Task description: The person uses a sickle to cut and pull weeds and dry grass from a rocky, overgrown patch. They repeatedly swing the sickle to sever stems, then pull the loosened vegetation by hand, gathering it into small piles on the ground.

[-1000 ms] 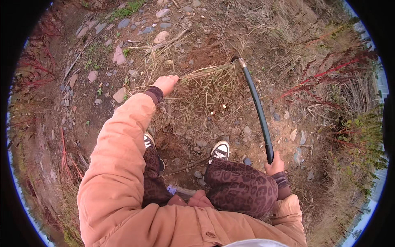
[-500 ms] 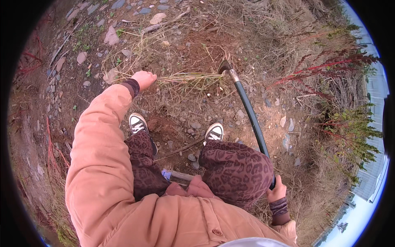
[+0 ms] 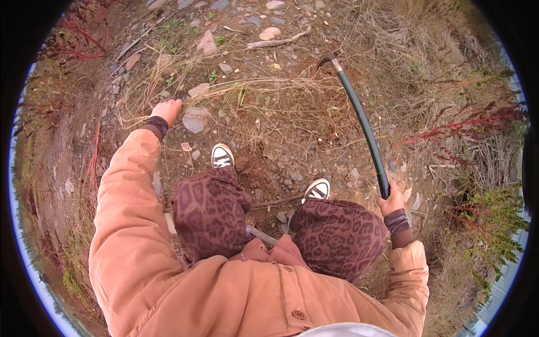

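My left hand (image 3: 167,111) is closed round a bunch of long dry grass (image 3: 236,84), whose stalks stretch out to the right over the soil. At the lower right my right hand (image 3: 392,199) grips the end of a sickle (image 3: 364,124) with a long dark green handle. Its curved metal blade (image 3: 325,58) points left at the far end, close to the tips of the grass. Whether the blade touches any stalks I cannot tell.
My sneakers (image 3: 223,156) stand on stony brown soil. A stick (image 3: 279,40) and several stones (image 3: 196,119) lie ahead. Dry grass and red-stemmed weeds (image 3: 460,126) grow on the right. Between my knees is a piece of wood (image 3: 263,236).
My left hand has moved left and slightly forward with the grass. My right hand has gone forward with the sickle, whose blade is farther off. The view has shifted too.
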